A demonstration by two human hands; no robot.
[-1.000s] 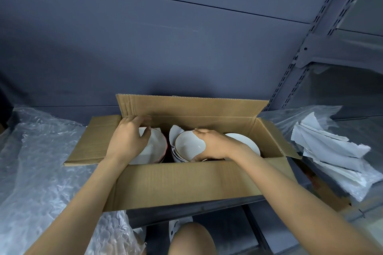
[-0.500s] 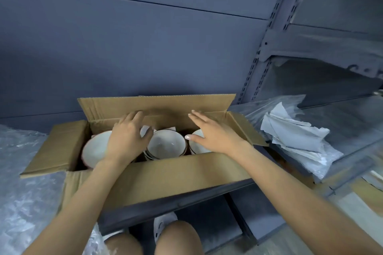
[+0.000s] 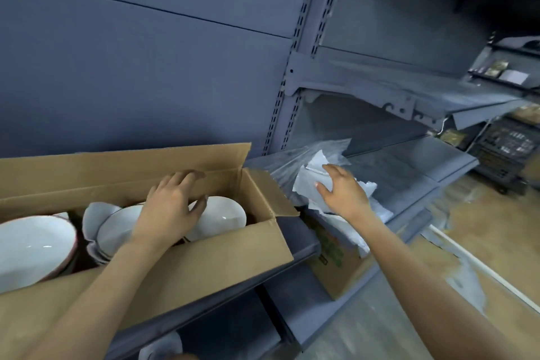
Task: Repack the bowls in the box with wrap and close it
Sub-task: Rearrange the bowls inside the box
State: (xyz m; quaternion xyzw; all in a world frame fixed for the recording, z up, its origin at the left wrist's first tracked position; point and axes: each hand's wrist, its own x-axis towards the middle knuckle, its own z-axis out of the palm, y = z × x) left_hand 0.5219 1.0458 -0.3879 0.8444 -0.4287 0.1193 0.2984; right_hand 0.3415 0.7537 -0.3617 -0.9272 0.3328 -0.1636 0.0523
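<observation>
Nearest, the cardboard box (image 3: 204, 266) sits on the edge of a grey shelf (image 3: 304, 251), flaps open, with white bowls (image 3: 35, 245) standing inside it side by side. Over them the left hand (image 3: 168, 210) rests with fingers loosely spread on the rightmost bowl (image 3: 225, 216), gripping nothing. Further right, well apart from the box, the right hand (image 3: 343, 193) lies with straight fingers on a heap of white wrapping paper (image 3: 309, 184) (clear plastic lies under it). Whether it has pinched a sheet I cannot tell. A hasty pull could drag the whole heap off the shelf, and the bowls, bare against each other, could knock and chip.
</observation>
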